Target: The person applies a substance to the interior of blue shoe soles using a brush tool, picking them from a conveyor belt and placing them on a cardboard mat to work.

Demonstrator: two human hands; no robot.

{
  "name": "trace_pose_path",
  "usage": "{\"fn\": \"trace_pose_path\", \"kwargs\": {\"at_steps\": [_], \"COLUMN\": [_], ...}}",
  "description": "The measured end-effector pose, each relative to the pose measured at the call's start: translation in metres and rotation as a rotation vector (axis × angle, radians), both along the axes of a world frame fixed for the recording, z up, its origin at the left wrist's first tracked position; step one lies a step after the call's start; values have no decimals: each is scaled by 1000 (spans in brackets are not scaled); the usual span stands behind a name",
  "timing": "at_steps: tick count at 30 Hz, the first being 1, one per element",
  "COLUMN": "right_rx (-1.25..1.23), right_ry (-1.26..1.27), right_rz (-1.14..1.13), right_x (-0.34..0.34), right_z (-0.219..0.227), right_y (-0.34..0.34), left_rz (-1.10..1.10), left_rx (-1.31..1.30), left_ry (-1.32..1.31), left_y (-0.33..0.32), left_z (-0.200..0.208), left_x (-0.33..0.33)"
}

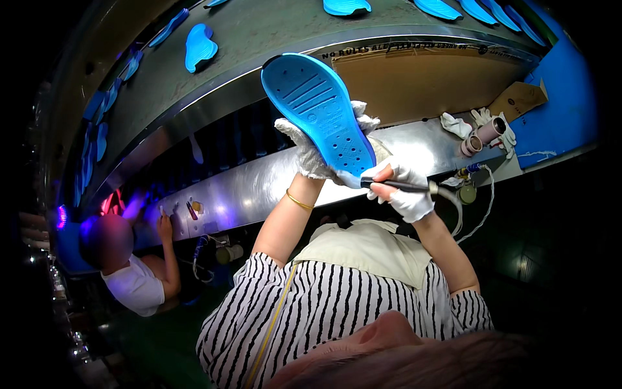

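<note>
A bright blue insole is held up, tilted, in front of me, with grooves near its wide end and several holes near its heel. My left hand, in a white work glove, grips it from behind, with the thumb side along one edge and fingers showing past the other. My right hand, its glove leaving the thumb and a finger bare, is closed around a black pen-shaped air tool joined to a pale hose. The tool's tip lies at the heel edge; whether it touches I cannot tell.
Beyond the metal ledge runs a green conveyor belt bearing several blue insoles. A cardboard sheet stands behind my hands. White gloves and a pinkish cup are at right. Another person sits at left.
</note>
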State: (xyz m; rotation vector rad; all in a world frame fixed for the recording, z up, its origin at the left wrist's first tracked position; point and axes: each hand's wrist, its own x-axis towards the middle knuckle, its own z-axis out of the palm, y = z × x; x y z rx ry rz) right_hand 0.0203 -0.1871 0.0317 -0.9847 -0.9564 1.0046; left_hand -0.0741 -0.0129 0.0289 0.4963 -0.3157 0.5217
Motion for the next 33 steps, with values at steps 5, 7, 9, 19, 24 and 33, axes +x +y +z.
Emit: {"fn": "trace_pose_path", "kwargs": {"at_steps": [5, 7, 9, 19, 24, 33], "right_rx": [13, 5, 72, -197, -5, -61], "right_ry": [71, -170, -412, -86, -564, -426], "right_rz": [-38, -65, -80, 127, 22, 35], "right_x": [14, 18, 22, 35, 25, 35], "right_z": [6, 5, 2, 13, 8, 12], "right_y": [2, 0, 3, 7, 16, 21], "left_rz": [-32, 23, 65, 28, -56, -46], "left_rx": [172, 341, 482, 610, 580, 766], "left_ry": [153, 270, 348, 726, 1045, 1108], "left_y": [4, 4, 6, 12, 21, 33], "left_z": [11, 17, 18, 30, 37, 27], "left_x": [-5, -5, -1, 6, 21, 25]}}
